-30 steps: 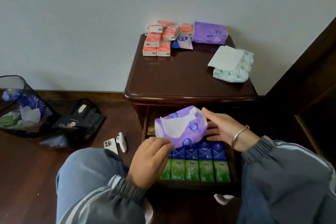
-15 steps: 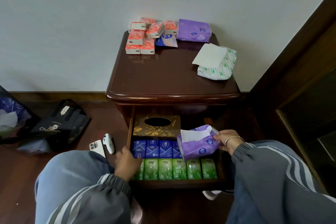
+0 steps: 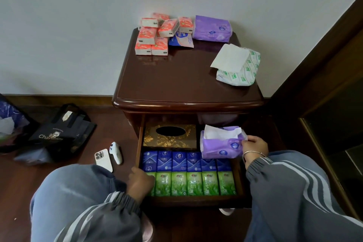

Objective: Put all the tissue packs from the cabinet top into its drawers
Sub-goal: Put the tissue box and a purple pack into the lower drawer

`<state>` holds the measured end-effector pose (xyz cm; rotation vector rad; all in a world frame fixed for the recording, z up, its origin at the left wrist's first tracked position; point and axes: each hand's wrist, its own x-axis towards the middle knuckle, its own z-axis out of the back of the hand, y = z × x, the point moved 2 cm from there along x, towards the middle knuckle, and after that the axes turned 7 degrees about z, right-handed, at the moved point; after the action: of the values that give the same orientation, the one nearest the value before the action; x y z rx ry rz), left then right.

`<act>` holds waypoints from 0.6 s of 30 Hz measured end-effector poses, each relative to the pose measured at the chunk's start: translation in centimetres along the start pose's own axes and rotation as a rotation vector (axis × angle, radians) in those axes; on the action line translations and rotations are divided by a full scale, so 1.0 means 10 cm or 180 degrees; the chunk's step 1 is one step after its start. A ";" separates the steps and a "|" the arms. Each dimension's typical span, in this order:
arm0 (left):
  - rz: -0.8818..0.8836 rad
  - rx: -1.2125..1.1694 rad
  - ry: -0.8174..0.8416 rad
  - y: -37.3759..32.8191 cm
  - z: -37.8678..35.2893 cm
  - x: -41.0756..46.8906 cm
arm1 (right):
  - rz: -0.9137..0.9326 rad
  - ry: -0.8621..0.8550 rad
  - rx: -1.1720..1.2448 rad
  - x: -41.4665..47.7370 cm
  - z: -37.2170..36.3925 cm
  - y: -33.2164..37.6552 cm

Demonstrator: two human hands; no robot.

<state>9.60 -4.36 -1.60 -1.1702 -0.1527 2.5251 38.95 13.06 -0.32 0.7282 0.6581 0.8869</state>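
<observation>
Nearest, two knees in grey striped sleeves and blue trousers frame the open drawer (image 3: 188,201). The left hand (image 3: 140,181) rests curled over the drawer's near-left corner, covering part of the green pack row (image 3: 193,182); whether it grips anything I cannot tell. Behind that row lies a blue pack row (image 3: 177,161), both filling the drawer's width. The right hand (image 3: 253,146), wearing a bracelet, pinches the right end of an opened purple tissue pack (image 3: 221,144), which sits at the drawer's far right, beside a gold tissue box (image 3: 170,136) at far left. On the wooden floor to the left lie a phone (image 3: 103,160), a white controller (image 3: 116,152) and a black bag (image 3: 59,135). The cabinet top (image 3: 176,80) is bare in front; at its back stand orange tissue packs (image 3: 155,35), a blue pack (image 3: 181,39), a sealed purple pack (image 3: 212,28), and near the right edge a green-printed open pack (image 3: 240,68). A white wall (image 3: 78,15) stands behind.
</observation>
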 end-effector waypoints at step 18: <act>-0.0009 0.0054 0.0011 -0.01 0.00 -0.01 | 0.0880 0.0114 -0.0786 -0.18 -0.26 0.02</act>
<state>9.72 -4.30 -1.50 -1.1669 -0.1315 2.5169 36.00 12.31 -1.28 0.5891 0.4740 1.2143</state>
